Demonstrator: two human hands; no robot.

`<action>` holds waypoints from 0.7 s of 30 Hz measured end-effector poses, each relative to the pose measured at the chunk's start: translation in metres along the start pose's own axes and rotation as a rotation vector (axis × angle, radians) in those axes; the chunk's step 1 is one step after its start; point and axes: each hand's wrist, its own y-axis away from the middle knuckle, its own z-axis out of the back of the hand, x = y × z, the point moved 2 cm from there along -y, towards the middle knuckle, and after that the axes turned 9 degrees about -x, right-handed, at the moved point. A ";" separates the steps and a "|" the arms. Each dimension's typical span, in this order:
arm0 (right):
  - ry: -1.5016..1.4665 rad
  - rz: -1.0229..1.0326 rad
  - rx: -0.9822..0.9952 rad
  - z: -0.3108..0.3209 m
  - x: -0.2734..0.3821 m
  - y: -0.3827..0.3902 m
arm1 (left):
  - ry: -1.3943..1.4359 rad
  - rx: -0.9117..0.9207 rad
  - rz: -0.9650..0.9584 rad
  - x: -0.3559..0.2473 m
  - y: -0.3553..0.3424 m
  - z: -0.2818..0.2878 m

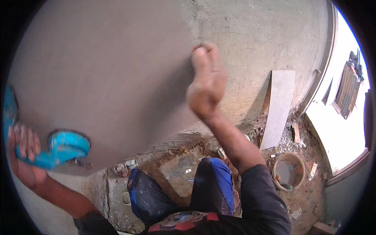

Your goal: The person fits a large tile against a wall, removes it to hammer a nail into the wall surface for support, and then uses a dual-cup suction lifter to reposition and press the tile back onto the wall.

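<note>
A large grey-brown tile point(102, 70) stands against the rough cement wall point(258, 39), filling the left part of the view. On its lower left sits a turquoise suction-cup lifter point(69, 145) with two round pads. My left hand point(26, 147) is closed around the lifter's handle. At the tile's right edge, my right hand point(207, 84) is raised with its fingers curled in, slightly blurred by motion, and I see nothing in it. Its shadow falls on the tile. Whether this hand touches the tile, I cannot tell.
A narrow pale tile strip point(279, 109) leans on the wall at the right. Near it, a round bucket point(300, 172) holds murky water. Rubble and scraps lie over the dirt floor point(176, 172) by my knees. A doorway frame point(323, 62) borders the bright right side.
</note>
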 end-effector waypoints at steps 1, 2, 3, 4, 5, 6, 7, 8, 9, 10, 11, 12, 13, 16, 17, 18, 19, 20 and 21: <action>0.053 -0.004 -0.017 0.008 0.007 -0.017 | 0.146 0.334 0.063 -0.002 -0.015 -0.015; 0.102 -0.011 -0.022 0.016 0.011 -0.032 | 0.255 0.661 0.171 -0.001 -0.027 -0.027; 0.158 0.104 -0.053 0.024 0.000 -0.051 | 0.423 0.972 0.279 0.008 -0.034 -0.062; 0.171 0.135 -0.091 0.030 -0.003 -0.064 | 0.148 0.367 0.033 0.024 -0.020 -0.114; 0.234 0.155 -0.094 0.042 -0.015 -0.083 | -0.131 -0.235 -0.198 0.037 -0.008 -0.155; 0.205 0.115 -0.054 0.056 -0.015 -0.101 | -0.010 0.167 -0.049 0.034 -0.026 -0.171; 0.188 0.114 -0.074 0.059 -0.012 -0.111 | 0.023 0.299 -0.022 0.032 -0.029 -0.185; 0.147 0.168 -0.090 0.058 -0.009 -0.124 | 0.048 0.427 0.006 0.027 -0.033 -0.198; 0.140 0.064 -0.147 0.059 -0.015 -0.131 | -0.011 0.295 -0.085 0.035 -0.026 -0.224; 0.093 -0.020 -0.117 0.063 -0.015 -0.145 | 0.074 0.334 0.043 0.043 -0.044 -0.244; 0.151 -0.042 -0.149 0.083 -0.022 -0.165 | 0.146 0.331 0.127 0.057 -0.048 -0.269; 0.187 -0.038 -0.140 0.091 -0.022 -0.180 | 0.189 0.315 0.193 0.058 -0.054 -0.290; 0.203 -0.043 -0.129 0.092 -0.023 -0.192 | 0.170 0.270 0.209 0.049 -0.053 -0.304; 0.222 -0.071 -0.202 0.102 -0.032 -0.225 | 0.134 0.176 0.282 0.048 -0.048 -0.353; 0.246 -0.073 -0.178 0.109 -0.035 -0.236 | 0.103 0.121 0.281 0.043 -0.042 -0.368; 0.266 -0.072 -0.159 0.114 -0.037 -0.244 | 0.091 0.127 0.266 0.043 -0.045 -0.378; 0.286 -0.069 -0.141 0.117 -0.038 -0.252 | 0.081 0.133 0.250 0.042 -0.046 -0.388; 0.222 -0.120 -0.171 0.118 -0.039 -0.261 | 0.090 0.195 0.225 0.050 -0.054 -0.393; 0.223 -0.131 -0.173 0.122 -0.041 -0.268 | 0.082 0.234 0.229 0.050 -0.056 -0.401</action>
